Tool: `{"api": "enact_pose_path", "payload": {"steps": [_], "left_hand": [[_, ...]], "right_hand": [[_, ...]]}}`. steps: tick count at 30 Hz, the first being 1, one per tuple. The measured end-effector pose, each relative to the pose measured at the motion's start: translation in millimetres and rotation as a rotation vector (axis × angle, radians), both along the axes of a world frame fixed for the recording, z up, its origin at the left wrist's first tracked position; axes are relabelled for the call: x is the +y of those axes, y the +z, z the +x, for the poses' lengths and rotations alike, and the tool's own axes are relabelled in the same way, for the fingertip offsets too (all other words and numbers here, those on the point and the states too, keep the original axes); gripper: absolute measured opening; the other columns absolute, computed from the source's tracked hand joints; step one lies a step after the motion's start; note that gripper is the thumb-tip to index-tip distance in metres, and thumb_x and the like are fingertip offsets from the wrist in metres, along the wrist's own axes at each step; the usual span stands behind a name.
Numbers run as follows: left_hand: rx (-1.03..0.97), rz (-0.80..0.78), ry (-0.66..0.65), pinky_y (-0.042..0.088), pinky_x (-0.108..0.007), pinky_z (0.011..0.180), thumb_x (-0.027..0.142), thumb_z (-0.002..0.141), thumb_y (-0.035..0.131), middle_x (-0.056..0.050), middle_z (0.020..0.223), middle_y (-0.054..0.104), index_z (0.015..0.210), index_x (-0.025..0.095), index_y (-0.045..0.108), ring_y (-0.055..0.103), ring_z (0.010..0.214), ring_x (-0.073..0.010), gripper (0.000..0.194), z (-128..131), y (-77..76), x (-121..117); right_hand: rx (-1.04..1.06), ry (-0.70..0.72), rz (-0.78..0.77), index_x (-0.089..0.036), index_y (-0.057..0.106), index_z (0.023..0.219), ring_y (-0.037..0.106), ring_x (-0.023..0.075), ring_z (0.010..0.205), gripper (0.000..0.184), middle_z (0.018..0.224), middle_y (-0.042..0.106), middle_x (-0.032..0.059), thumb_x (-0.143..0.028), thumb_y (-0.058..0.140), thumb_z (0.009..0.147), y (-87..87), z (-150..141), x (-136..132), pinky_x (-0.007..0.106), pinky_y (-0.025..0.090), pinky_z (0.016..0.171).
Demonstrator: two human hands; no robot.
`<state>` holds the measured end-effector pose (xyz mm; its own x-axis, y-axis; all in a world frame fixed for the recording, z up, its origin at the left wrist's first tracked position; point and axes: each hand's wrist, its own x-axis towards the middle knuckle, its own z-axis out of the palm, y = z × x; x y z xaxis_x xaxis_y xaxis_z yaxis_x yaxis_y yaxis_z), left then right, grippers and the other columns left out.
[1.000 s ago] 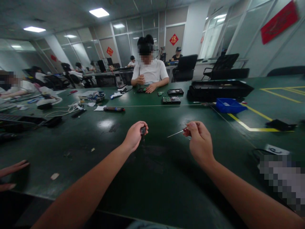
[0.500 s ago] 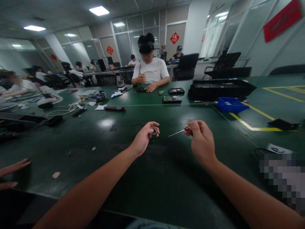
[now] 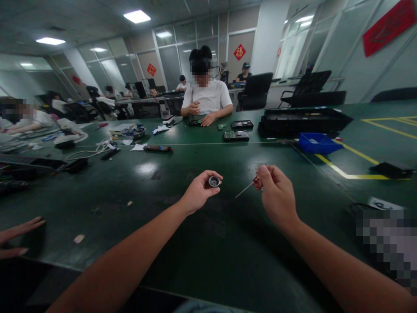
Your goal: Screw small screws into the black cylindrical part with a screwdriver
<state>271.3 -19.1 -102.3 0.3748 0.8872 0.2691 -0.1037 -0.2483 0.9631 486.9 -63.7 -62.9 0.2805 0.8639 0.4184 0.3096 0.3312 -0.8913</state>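
Note:
My left hand (image 3: 195, 194) is closed around a small round part (image 3: 214, 181) with a pale metallic rim and a dark recessed face. That face is turned up toward me between thumb and fingers. In my right hand (image 3: 277, 191) is a thin screwdriver (image 3: 243, 191); its bare metal shaft points down and left toward the round part without touching it. My fingers hide most of its handle, which shows a little red. Both hands are above the green tabletop (image 3: 202, 243).
Across the table a person (image 3: 206, 98) works on a circuit board. Near them are hard drives (image 3: 236, 136), a black tray (image 3: 301, 121) and a blue bin (image 3: 318, 143). A pen-shaped tool (image 3: 158, 148) lies ahead. Another person's hand (image 3: 22, 234) rests at left.
My left hand has shifted right, closer to the screwdriver, and turned the round part so its face shows. The screwdriver tip has dipped lower; my right hand has barely moved.

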Motion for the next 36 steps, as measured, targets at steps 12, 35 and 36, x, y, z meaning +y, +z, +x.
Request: {"api": "enact_pose_path", "payload": {"steps": [12,35,36], "left_hand": [[0.020,0.009,-0.024,0.045,-0.038,0.099,0.009,0.073,0.076,-0.008,0.115,0.068,0.110,0.017,0.068,0.063,0.106,-0.0202,0.039,0.1,-2.7,1.5],[0.266,0.246,0.037,0.040,-0.045,0.109,0.019,0.079,0.078,-0.007,0.122,0.069,0.121,0.025,0.069,0.062,0.117,-0.0247,0.044,-1.7,-5.9,1.2],[0.272,0.256,0.039,0.041,-0.045,0.109,0.019,0.079,0.078,-0.007,0.121,0.070,0.121,0.025,0.069,0.062,0.117,-0.0244,0.044,-1.6,-5.2,0.7]], "right_hand": [[0.118,0.153,0.078,-0.021,0.063,0.096,0.067,0.0170,0.070,0.024,0.078,0.069,0.0020,-0.043,0.054,0.097,4.4,-5.6,-6.5,0.034,0.053,0.068],[-0.521,0.059,0.253,-0.021,0.064,0.095,0.069,0.0177,0.067,0.015,0.079,0.073,0.0025,-0.036,0.060,0.093,6.3,-6.1,-17.8,0.030,0.051,0.063],[-0.521,0.087,0.259,-0.021,0.063,0.099,0.070,0.0189,0.073,0.014,0.083,0.073,0.0036,-0.032,0.057,0.094,6.2,-6.3,-18.3,0.031,0.052,0.066]]}}
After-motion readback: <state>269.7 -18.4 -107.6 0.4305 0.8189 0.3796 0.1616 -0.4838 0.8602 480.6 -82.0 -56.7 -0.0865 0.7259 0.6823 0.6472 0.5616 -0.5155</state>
